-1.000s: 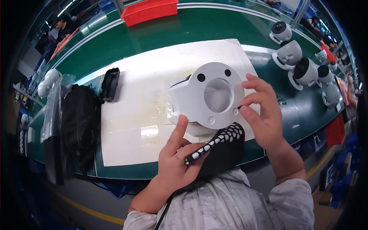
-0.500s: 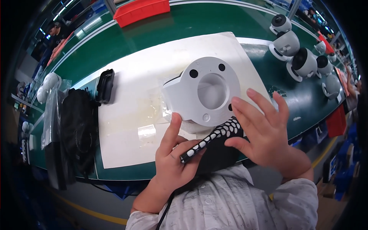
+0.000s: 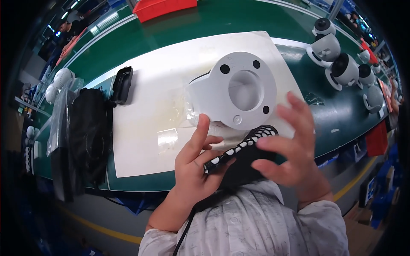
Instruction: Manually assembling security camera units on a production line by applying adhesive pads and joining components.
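A white rounded device (image 3: pixel 218 96) lies with its round base turned up, above my hands. Three black round pads sit on the base rim, and a bare round recess shows at its lower edge. My left hand (image 3: pixel 192 166) grips a curled black sheet dotted with white circles (image 3: pixel 241 148) below the device, its thumb pointing up near the device's lower left side. To the right, my right hand (image 3: pixel 297 147) is open, thumb and fingers apart and partly blurred. Its index fingertip is close to the sheet's right end; whether they touch, I cannot tell.
A white board (image 3: pixel 145 141) covers part of the green bench. On its left lie a black tray-like part (image 3: pixel 122 85) and a black cloth bag (image 3: pixel 89 132). Several white-and-black camera-like devices (image 3: pixel 344 70) stand at right. A red bin (image 3: pixel 164 7) is at the back.
My right hand has left the base's right-hand pad and come down toward the dotted sheet. My left hand still grips the sheet. The whole view has shifted slightly.
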A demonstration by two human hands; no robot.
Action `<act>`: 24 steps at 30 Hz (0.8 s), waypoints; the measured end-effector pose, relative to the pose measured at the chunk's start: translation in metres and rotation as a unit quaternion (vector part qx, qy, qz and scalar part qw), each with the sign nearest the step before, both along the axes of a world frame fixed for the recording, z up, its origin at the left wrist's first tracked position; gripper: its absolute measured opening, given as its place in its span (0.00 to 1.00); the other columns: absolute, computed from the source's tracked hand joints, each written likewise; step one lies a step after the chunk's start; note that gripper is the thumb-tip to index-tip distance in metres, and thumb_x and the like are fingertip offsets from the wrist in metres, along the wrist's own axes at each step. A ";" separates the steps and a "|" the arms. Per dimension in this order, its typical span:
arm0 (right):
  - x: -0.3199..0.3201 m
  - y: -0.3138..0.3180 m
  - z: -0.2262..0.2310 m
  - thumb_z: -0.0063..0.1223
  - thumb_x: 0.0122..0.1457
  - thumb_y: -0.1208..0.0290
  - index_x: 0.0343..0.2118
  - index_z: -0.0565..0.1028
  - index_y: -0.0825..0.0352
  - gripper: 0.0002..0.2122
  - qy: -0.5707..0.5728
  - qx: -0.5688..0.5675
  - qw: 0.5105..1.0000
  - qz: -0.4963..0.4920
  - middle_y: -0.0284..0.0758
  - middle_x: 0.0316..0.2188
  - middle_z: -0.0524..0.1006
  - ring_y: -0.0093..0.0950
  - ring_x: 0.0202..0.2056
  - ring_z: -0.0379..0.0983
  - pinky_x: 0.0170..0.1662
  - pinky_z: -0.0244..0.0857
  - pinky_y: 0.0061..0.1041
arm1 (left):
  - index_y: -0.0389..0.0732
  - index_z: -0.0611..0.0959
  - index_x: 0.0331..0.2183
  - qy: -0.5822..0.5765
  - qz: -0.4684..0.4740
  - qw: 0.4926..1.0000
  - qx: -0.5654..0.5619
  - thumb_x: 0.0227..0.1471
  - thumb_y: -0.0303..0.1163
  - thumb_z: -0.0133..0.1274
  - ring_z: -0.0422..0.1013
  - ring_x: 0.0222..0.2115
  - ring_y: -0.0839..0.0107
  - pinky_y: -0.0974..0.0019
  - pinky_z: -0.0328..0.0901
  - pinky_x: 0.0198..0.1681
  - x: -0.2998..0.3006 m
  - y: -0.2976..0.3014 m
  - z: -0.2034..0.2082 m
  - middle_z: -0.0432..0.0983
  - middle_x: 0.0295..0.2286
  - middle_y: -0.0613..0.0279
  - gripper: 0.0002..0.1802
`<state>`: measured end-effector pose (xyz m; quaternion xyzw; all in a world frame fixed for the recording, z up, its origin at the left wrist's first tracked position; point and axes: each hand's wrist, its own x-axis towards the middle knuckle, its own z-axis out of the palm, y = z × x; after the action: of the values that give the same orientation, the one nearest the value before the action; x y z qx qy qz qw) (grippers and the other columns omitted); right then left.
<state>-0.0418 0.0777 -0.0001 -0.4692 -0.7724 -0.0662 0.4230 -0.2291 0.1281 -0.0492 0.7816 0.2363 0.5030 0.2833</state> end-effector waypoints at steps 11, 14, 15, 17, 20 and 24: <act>-0.024 0.002 0.002 0.55 0.37 0.73 0.21 0.72 0.60 0.05 -0.030 0.040 0.996 0.070 0.28 0.43 0.68 0.35 0.53 0.54 0.54 0.38 0.37 | 0.34 0.75 0.21 0.045 0.020 0.998 0.025 0.27 0.22 0.60 0.69 0.36 0.60 0.68 0.66 0.31 -0.001 -0.001 0.002 0.56 0.50 0.44 0.12; -0.018 0.012 0.013 0.57 0.42 0.70 0.20 0.71 0.60 0.05 -0.007 0.004 1.000 -0.026 0.37 0.47 0.62 0.46 0.55 0.47 0.54 0.42 0.40 | 0.34 0.75 0.21 0.009 0.027 0.999 0.038 0.27 0.23 0.61 0.69 0.35 0.60 0.68 0.66 0.31 0.001 0.000 -0.002 0.56 0.50 0.44 0.12; -0.015 0.020 0.016 0.56 0.44 0.70 0.22 0.71 0.63 0.05 0.001 0.005 1.000 -0.030 0.41 0.48 0.61 0.47 0.56 0.44 0.54 0.42 0.42 | 0.34 0.75 0.20 0.018 0.031 0.999 0.029 0.27 0.23 0.61 0.69 0.35 0.60 0.68 0.66 0.31 0.001 0.000 -0.002 0.56 0.50 0.44 0.12; -0.013 0.025 0.019 0.55 0.44 0.71 0.23 0.71 0.63 0.05 -0.007 -0.025 0.999 -0.033 0.42 0.49 0.61 0.46 0.56 0.44 0.52 0.47 0.39 | 0.34 0.76 0.20 0.027 0.034 0.999 0.020 0.27 0.23 0.61 0.70 0.34 0.61 0.68 0.66 0.31 0.002 -0.001 -0.001 0.56 0.50 0.44 0.11; -0.016 0.030 0.015 0.53 0.45 0.74 0.25 0.72 0.65 0.04 0.045 -0.091 0.995 -0.017 0.43 0.50 0.60 0.43 0.56 0.44 0.43 0.60 0.27 | 0.34 0.75 0.20 0.025 0.032 0.999 0.014 0.27 0.23 0.61 0.70 0.34 0.62 0.68 0.66 0.31 0.002 -0.001 0.000 0.56 0.49 0.45 0.11; -0.012 0.030 0.017 0.53 0.44 0.75 0.24 0.73 0.65 0.03 0.048 -0.119 0.992 0.003 0.39 0.48 0.63 0.41 0.56 0.47 0.44 0.54 0.26 | 0.34 0.75 0.20 0.030 0.031 0.999 0.007 0.27 0.23 0.61 0.70 0.32 0.63 0.68 0.66 0.31 0.001 -0.002 0.000 0.57 0.49 0.45 0.12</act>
<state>-0.0533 0.1080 0.0173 -0.5161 -0.7550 0.0503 0.4013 -0.2277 0.1266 -0.0490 0.7908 0.2651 0.4894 0.2547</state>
